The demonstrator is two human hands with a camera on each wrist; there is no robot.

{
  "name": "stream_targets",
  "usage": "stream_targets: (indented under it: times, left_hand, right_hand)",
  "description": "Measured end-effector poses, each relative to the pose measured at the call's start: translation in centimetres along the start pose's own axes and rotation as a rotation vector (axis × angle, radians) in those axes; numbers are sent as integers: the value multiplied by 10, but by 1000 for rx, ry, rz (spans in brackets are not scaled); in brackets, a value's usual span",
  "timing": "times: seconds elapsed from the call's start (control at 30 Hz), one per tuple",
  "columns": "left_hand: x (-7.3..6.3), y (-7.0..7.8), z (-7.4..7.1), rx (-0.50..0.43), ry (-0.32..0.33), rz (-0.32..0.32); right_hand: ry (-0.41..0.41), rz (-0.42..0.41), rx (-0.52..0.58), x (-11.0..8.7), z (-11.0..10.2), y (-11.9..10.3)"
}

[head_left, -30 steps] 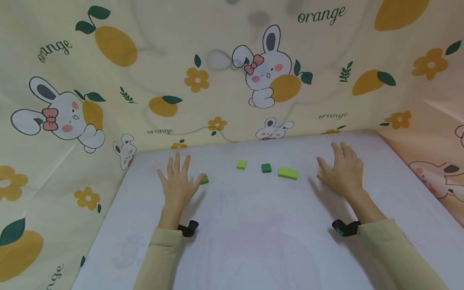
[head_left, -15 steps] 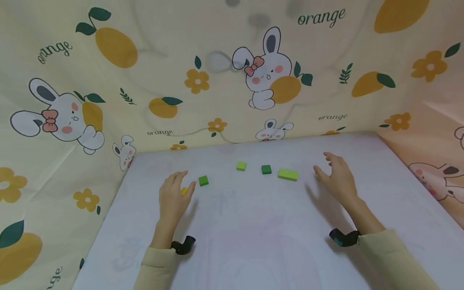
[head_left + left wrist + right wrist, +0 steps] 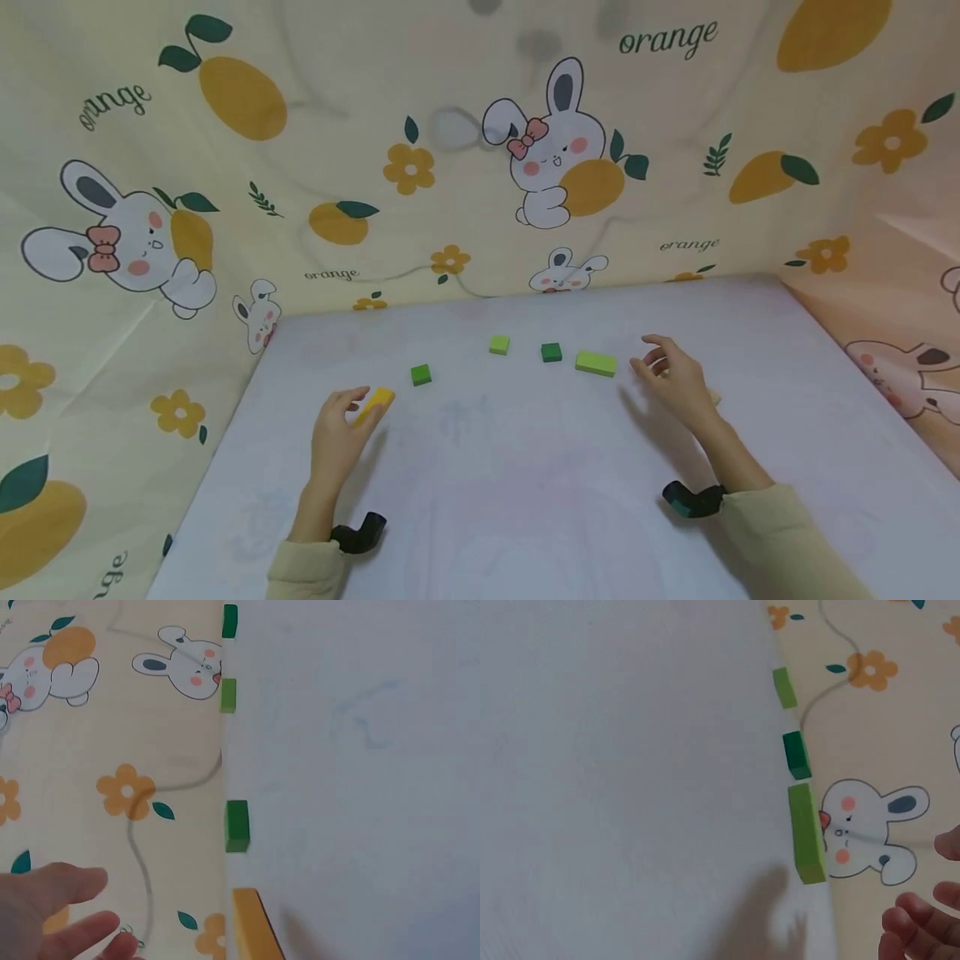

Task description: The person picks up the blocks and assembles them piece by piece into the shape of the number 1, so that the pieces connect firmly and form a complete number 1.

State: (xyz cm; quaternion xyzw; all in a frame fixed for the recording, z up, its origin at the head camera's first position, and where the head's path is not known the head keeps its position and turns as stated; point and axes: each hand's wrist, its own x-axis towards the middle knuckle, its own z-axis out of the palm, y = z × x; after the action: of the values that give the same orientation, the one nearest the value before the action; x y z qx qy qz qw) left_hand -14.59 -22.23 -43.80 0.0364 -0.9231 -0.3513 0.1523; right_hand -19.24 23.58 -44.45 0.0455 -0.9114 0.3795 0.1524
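Keep left hand (image 3: 335, 433) pinching yellow block (image 3: 374, 402) firmly, lifting clear of table (image 3: 525, 483); right hand (image 3: 675, 382) loosely curled, holding nothing.

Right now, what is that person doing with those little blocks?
A person sits at a white table with small blocks on it. Their left hand holds a yellow block in its fingertips. Their right hand hovers with loose fingers just right of a long light green block. Three more green blocks lie in a loose row, untouched.
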Motion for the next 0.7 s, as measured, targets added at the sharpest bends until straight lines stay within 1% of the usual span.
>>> stream_targets:
  times: [0.1,0.23,0.33,0.43,0.5,0.6,0.7]
  left_hand:
    - [-2,-7,-2,5,-16,-44]
    - [-5,-15,-6,21,-62,-124]
    - [-7,-19,-8,14,-106,-196]
    - [-9,-25,-9,3,-148,-265]
    - [-9,-28,-9,-3,-164,-293]
    - [-8,-32,-9,1,-176,-307]
    - [-7,-33,-8,-3,-188,-318]
  right_hand:
    - [-46,19,20,0,6,4]
    - [-122,45,68,3,12,8]
    - [-188,68,142,6,16,12]
    - [-261,118,206,10,21,16]
    - [-297,164,236,12,23,17]
    - [-328,221,262,16,25,20]
    - [-368,252,276,20,27,23]
